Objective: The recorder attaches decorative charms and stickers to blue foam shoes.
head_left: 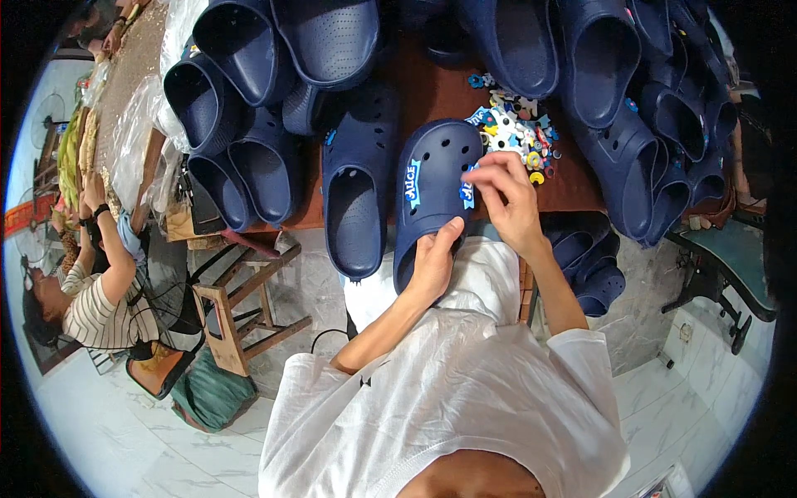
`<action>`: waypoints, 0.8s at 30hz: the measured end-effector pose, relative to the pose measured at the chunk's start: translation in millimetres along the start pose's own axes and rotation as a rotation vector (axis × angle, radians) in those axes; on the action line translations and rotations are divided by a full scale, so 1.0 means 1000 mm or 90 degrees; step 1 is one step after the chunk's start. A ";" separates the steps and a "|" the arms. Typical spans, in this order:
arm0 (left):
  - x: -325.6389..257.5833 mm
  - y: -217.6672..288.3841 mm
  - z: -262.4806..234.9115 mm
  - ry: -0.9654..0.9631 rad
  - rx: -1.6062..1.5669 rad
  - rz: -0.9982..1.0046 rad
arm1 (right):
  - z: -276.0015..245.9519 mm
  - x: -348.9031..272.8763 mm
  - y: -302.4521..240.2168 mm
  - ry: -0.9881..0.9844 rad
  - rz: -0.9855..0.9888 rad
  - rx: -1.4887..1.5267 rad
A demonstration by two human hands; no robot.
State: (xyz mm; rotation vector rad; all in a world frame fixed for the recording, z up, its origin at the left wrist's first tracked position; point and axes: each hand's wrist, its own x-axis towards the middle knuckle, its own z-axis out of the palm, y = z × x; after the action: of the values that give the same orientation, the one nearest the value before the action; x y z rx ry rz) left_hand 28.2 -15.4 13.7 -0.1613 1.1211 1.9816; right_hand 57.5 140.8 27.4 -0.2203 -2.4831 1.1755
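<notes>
A navy blue foam clog (435,149) with round holes is held toe-away in front of me, partly over the table edge. My left hand (432,264) grips it at the opening, fingers inside and thumb on the upper. A blue-and-white lettered charm (413,184) sits on the clog's left side, and a similar lettered charm (467,196) on its right side. Beside that right charm is my right hand (515,199), fingers bent and apart, a fingertip at the charm. Just beyond lies a heap of small colourful shoe charms (519,124). Another navy clog (355,212) lies close on the left.
Navy clogs crowd the brown table (573,184), stacked at the far left (241,50) and right (602,58). More clogs (585,266) sit below its right side. A wooden stool (249,303) and another person (108,295) are at left, a dark chair (730,257) at right.
</notes>
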 end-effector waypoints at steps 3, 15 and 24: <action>0.000 -0.002 -0.002 0.001 -0.028 -0.006 | 0.009 -0.008 -0.005 0.134 0.162 0.143; -0.001 -0.008 -0.004 0.005 0.072 -0.006 | 0.018 -0.017 0.003 0.063 0.238 0.274; 0.002 -0.005 -0.001 -0.002 -0.155 0.035 | 0.030 -0.038 -0.020 0.118 0.220 0.264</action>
State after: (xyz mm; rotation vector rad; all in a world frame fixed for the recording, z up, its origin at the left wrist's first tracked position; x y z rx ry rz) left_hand 30.4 -14.1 8.9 -0.2573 0.8873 2.1627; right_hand 80.8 94.9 15.1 -0.6269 -2.0357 1.6906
